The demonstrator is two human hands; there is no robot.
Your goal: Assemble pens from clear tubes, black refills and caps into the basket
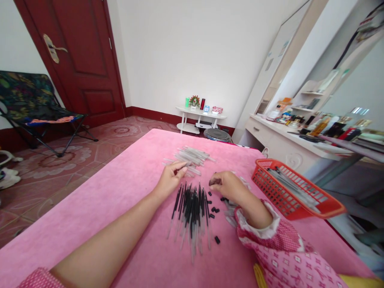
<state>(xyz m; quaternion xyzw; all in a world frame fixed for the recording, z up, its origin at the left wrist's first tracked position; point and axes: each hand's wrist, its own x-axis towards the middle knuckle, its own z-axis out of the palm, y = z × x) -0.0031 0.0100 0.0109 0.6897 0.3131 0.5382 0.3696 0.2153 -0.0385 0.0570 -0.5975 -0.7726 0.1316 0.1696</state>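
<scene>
My left hand [171, 177] rests on the pink table cover [120, 192], its fingers pinched on a clear pen barrel at the near edge of a pile of clear pen barrels [189, 157]. My right hand [226, 185] is closed, thumb and fingers pinched together on something small and dark that I cannot make out. Between and below the two hands lies a heap of black ink refills [192, 208]. A few small black caps [213, 209] are scattered beside the refills, near my right wrist.
A red plastic basket [271, 194] holding assembled pens stands at the right of the table. Beyond it is a white dressing table [279, 138] crowded with bottles. A folding chair [33, 106], a dark red door [84, 56] and a small white shelf [200, 116] stand across the tiled floor.
</scene>
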